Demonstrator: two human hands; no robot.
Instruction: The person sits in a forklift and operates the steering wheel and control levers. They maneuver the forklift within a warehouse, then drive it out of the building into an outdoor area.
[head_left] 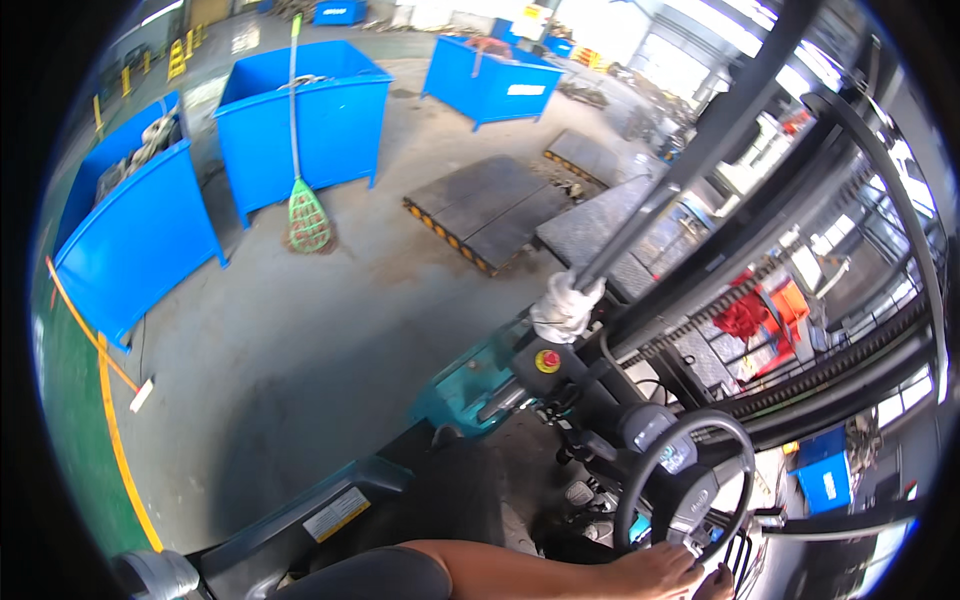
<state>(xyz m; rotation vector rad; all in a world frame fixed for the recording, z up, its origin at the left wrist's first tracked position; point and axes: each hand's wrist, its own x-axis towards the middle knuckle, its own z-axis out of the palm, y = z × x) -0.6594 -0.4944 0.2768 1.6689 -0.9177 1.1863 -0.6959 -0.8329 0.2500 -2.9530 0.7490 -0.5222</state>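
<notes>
Head view, your hand (665, 570) resting on the steering wheel (685, 480) rim, fingers (722, 582) curled loosely over it, other hand unseen, red button (547, 361) ahead.

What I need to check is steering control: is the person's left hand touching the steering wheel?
Touching. The head view shows the left hand lying against the lower rim of the steering wheel, with no gap between them.

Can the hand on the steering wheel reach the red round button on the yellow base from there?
Probably yes: the hand rests on the steering wheel, and open space lies between it and the button.
</notes>
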